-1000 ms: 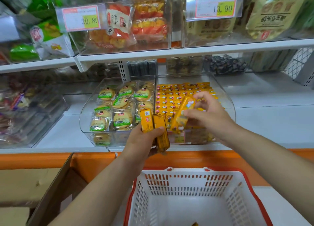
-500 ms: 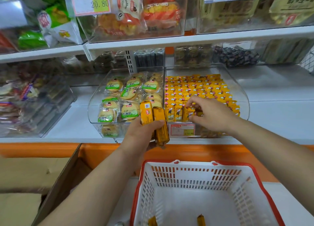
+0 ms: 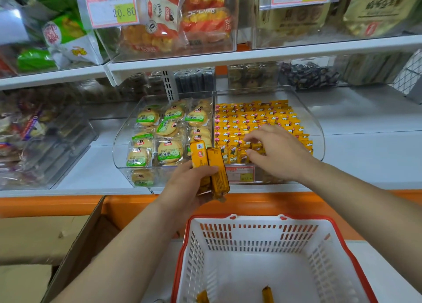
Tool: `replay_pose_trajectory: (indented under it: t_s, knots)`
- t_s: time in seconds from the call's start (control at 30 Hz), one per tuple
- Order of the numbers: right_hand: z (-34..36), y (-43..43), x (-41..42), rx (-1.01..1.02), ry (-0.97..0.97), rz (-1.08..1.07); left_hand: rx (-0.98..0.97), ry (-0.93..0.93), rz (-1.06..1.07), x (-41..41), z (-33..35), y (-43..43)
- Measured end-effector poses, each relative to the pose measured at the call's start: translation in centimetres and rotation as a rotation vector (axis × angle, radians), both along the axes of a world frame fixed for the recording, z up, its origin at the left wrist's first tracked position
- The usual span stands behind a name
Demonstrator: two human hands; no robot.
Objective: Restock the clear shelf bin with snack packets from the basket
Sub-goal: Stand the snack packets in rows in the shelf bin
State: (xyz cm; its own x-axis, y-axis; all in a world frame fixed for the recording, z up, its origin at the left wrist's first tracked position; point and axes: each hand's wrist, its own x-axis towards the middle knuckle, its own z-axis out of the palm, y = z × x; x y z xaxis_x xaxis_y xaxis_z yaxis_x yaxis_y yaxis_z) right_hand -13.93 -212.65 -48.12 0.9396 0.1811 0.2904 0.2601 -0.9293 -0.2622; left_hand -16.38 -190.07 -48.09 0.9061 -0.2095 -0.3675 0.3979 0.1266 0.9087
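A: Where's the basket?
B: The white basket point(image 3: 251, 236) sits low in front. The clear bin point(image 3: 317, 129) on the shelf above holds rows of yellow packets point(image 3: 251, 118).
A: And the hands?
B: The right hand point(image 3: 276, 152) spreads loosely over the bin's front rows, gripping nothing. The left hand point(image 3: 185, 186) clutches two orange packets point(image 3: 217, 170) upright before the bin.
A: Anything in the basket?
B: Two loose packets point(image 3: 267, 294) on its floor.

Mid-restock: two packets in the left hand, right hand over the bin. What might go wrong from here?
The left hand grips two orange packets side by side; one may slip and miss the basket. The clear bin looks tightly packed where the right hand reaches, so squeezing more in may knock rows askew.
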Motion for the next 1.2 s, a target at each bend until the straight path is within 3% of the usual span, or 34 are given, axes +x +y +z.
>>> replay_pose_trajectory:
  t_s: [0.13, 0.23, 0.37, 0.53, 0.7, 0.9, 1.2]
  knots:
    - [1.2, 1.8, -1.7, 0.604, 0.251, 0.095, -0.052, -0.044, -0.074, -0.4, 0.2, -0.6]
    - [1.6, 3.1, -1.8, 0.772, 0.382, 0.158, -0.048, -0.102, -0.122, -0.5, 0.1, -0.5]
    - [1.9, 3.0, -1.7, 0.942, 0.415, 0.198, -0.084, -0.131, -0.151, -0.7, 0.4, -0.6]
    - [1.9, 1.7, -1.5, 1.346, 0.538, 0.230, -0.086, -0.094, -0.119, -0.6, 0.7, -0.2]
    - [2.0, 1.7, -1.4, 1.364, 0.545, 0.180, -0.037, -0.102, -0.125, -1.0, 0.7, -0.5]
    - [2.1, 2.2, -1.3, 1.063, 0.395, 0.096, 0.040, -0.130, -0.097, -1.0, 0.5, -0.5]
    - [2.1, 2.5, -1.4, 1.123, 0.476, 0.124, 0.026, -0.195, 0.075, -0.4, 0.5, -0.1]
